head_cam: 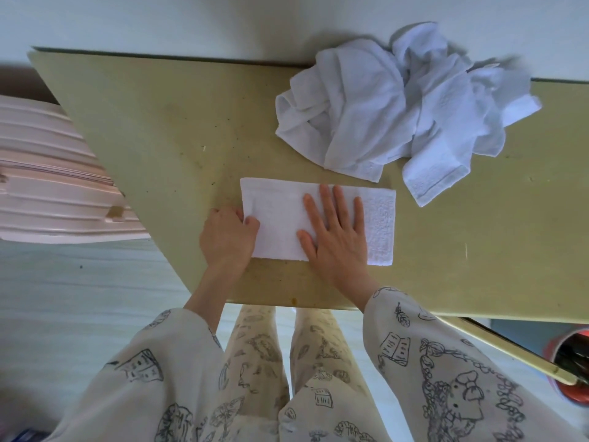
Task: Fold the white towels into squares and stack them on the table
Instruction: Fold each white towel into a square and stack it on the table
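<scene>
The left hand [228, 236] hides its own fingertips under the folded towel [280, 218]; at the lower right edge a red container [570, 371] is cut off, its dark contents unreadable

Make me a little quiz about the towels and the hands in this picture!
1. True or false: the right hand lies flat on the folded towel.
2. What does the left hand do? A) pinches the folded towel's left edge B) holds a cup C) rests on the pile
3. Fill in: the unfolded towels lie in a crumpled ____ at the far side of the table.

Key: 1 true; 2 A; 3 pile.
</scene>
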